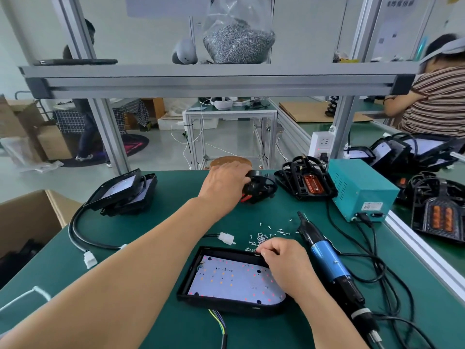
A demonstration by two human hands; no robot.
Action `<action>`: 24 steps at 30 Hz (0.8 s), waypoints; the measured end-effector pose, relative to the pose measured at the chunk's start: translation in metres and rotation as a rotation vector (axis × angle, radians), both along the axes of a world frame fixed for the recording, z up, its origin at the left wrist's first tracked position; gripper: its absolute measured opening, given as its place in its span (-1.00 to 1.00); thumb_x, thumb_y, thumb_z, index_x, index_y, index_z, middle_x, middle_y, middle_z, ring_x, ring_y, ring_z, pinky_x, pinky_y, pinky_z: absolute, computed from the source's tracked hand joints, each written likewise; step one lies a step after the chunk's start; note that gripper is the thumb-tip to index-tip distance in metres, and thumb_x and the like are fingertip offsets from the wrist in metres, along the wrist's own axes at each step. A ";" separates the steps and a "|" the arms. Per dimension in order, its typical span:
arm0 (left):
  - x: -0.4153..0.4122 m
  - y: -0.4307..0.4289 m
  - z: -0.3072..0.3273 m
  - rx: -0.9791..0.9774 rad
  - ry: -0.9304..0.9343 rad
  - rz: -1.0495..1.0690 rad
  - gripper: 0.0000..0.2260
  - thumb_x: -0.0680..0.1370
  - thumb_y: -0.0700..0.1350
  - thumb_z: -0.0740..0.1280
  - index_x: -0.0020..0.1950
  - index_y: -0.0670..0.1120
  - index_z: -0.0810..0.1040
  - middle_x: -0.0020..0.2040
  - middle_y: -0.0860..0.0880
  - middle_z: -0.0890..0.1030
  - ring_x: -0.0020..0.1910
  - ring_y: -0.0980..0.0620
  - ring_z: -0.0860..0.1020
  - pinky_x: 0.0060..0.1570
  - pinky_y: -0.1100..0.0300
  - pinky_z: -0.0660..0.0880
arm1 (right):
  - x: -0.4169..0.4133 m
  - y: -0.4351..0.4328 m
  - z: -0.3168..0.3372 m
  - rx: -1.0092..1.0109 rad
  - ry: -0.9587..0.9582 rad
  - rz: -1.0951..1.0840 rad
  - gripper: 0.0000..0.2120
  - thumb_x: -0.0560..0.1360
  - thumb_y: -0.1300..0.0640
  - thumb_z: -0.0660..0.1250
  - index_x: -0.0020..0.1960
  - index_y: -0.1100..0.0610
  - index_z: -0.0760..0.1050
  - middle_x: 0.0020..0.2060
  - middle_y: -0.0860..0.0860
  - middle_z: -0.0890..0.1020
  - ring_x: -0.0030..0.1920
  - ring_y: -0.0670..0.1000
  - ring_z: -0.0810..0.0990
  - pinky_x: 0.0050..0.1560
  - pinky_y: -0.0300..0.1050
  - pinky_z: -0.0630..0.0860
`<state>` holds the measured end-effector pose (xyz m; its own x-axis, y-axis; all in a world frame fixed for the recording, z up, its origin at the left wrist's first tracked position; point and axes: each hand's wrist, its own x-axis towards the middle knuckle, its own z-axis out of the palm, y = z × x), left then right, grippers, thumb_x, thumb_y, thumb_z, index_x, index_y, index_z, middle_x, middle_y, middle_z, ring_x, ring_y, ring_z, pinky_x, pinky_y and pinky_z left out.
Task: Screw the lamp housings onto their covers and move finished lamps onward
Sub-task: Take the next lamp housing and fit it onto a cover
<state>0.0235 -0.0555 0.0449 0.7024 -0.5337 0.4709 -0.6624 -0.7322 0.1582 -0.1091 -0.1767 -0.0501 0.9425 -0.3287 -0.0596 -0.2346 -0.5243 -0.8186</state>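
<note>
A black lamp housing (219,295) with a white LED board lies open side up on the green mat near me. My right hand (284,263) rests over its far right corner, fingers curled and pinching at small screws (261,238) from a loose pile beside it. My left hand (226,182) reaches to the far side of the mat and grips a black lamp cover (259,190). A blue electric screwdriver (329,260) lies to the right of the housing.
Stacked lamps (123,192) with a black cable sit at the far left, another cover (304,182) and a teal power box (362,187) at the far right. More lamps lie on the right conveyor. A bag of screws (236,39) sits on the shelf above. A cardboard box (30,222) stands left.
</note>
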 end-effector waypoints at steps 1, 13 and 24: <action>-0.001 0.003 0.004 -0.033 0.002 0.002 -0.87 0.64 -0.15 0.23 0.11 -0.11 0.55 -0.04 -0.05 0.57 0.00 -0.10 0.51 -0.07 0.12 0.30 | 0.000 0.000 0.001 0.006 -0.002 0.001 -0.73 0.58 0.19 0.27 -0.19 -0.09 0.61 -0.36 -0.13 0.60 -0.56 -0.22 0.43 -0.45 -0.37 0.33; -0.025 0.029 0.034 -0.021 0.150 -0.155 -0.77 0.68 -0.11 0.16 0.16 0.04 0.60 -0.13 0.01 0.50 -0.09 -0.01 0.51 0.02 -0.01 0.52 | -0.005 0.003 0.011 0.002 -0.102 -0.089 -0.73 0.62 0.07 0.22 -0.12 0.19 0.60 -0.24 0.07 0.66 -0.24 0.02 0.53 -0.08 -0.04 0.53; -0.065 0.026 0.018 0.050 0.334 -0.244 -0.71 0.63 -0.02 0.29 0.34 0.03 0.55 0.19 0.02 0.56 0.24 0.03 0.46 0.29 0.05 0.37 | -0.013 0.009 0.033 0.373 -0.435 -0.010 -0.89 0.63 0.06 0.31 0.08 -0.12 0.59 -0.46 -0.06 0.56 -0.47 -0.09 0.49 -0.40 -0.27 0.41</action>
